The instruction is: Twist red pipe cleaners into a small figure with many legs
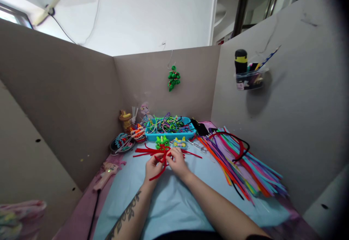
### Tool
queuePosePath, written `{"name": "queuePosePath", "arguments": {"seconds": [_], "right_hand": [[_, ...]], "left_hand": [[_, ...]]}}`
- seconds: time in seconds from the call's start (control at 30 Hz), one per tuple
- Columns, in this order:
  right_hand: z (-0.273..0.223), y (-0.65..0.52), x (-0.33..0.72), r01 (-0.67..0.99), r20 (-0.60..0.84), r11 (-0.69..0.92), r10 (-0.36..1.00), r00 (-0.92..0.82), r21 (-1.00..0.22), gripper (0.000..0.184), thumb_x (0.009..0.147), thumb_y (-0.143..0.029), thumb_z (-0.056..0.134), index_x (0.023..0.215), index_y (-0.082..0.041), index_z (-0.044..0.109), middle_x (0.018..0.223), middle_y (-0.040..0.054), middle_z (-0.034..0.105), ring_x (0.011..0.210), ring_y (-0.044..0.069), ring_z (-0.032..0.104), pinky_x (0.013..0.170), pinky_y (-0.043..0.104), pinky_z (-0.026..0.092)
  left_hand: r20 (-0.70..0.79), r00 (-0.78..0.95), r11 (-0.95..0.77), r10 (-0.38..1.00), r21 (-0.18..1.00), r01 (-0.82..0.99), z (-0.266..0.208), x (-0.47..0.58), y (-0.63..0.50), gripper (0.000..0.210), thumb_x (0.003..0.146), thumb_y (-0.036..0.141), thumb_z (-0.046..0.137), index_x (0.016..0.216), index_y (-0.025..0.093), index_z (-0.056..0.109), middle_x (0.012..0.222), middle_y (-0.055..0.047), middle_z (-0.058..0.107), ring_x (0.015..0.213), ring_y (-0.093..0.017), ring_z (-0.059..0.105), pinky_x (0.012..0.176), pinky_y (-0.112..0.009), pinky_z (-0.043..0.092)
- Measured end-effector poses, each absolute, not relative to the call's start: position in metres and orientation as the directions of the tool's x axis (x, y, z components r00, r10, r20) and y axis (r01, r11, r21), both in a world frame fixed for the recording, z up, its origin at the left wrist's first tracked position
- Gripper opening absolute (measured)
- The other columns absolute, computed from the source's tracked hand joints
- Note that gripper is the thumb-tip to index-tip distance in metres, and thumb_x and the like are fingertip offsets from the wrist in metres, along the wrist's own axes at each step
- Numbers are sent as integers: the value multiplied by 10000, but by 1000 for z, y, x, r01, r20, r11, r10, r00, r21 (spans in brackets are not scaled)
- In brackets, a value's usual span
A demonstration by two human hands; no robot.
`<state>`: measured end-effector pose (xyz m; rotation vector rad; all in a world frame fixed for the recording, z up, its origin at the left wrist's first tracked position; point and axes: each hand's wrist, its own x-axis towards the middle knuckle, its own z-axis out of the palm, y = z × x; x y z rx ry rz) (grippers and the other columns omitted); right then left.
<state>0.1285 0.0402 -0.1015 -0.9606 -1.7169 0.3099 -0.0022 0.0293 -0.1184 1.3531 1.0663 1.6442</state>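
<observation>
Red pipe cleaners (158,175) are bent and crossed between my two hands, above the light blue cloth. My left hand (153,167) is closed on them from the left, fingers pinched. From the right, my right hand (177,163) pinches the same red pieces, close to the left fingertips. Just behind the hands lie more straight red pipe cleaners (141,150). Beyond these sit a green fuzzy figure (162,142) with dark eyes and a yellow and blue fuzzy figure (179,143). The exact grip points are partly hidden by the fingers.
A blue tray (158,137) of tangled pipe cleaners stands at the back. Loose colourful pipe cleaners (231,156) spread on the right, near scissors (200,146). On the left are a dark bowl (112,147) and a pink glue gun (107,176). Grey panels (169,105) enclose the table.
</observation>
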Motion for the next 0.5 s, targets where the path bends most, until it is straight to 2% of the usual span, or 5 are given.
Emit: {"name": "queuePosePath", "arguments": {"seconds": [0.17, 0.3, 0.5], "right_hand": [[-99, 42, 133, 403, 682, 636, 730, -40, -658, 119, 751, -162, 538, 648, -202, 580, 690, 2, 575, 768, 170, 490, 736, 306, 363], [-99, 43, 136, 382, 682, 640, 731, -35, -667, 101, 754, -176, 552, 662, -203, 583, 718, 0, 563, 791, 169, 500, 819, 336, 347], [-108, 52, 136, 389, 594, 551, 804, -10, -739, 78, 709, -187, 587, 646, -205, 629, 976, 48, 541, 1006, 216, 463, 887, 358, 337]], "left_hand": [[362, -160, -373, 918, 927, -46, -114, -1, 28, 252, 619, 284, 703, 829, 152, 657, 773, -60, 687, 700, -171, 625, 677, -267, 485], [337, -143, -351, 930, 933, -82, -108, 1, 24, 222, 614, 269, 714, 787, 153, 640, 771, -52, 678, 707, -166, 618, 691, -272, 479], [311, -73, -317, 948, 944, -93, -112, 0, 24, 227, 640, 259, 699, 825, 152, 621, 835, -59, 663, 782, -175, 608, 730, -284, 466]]}}
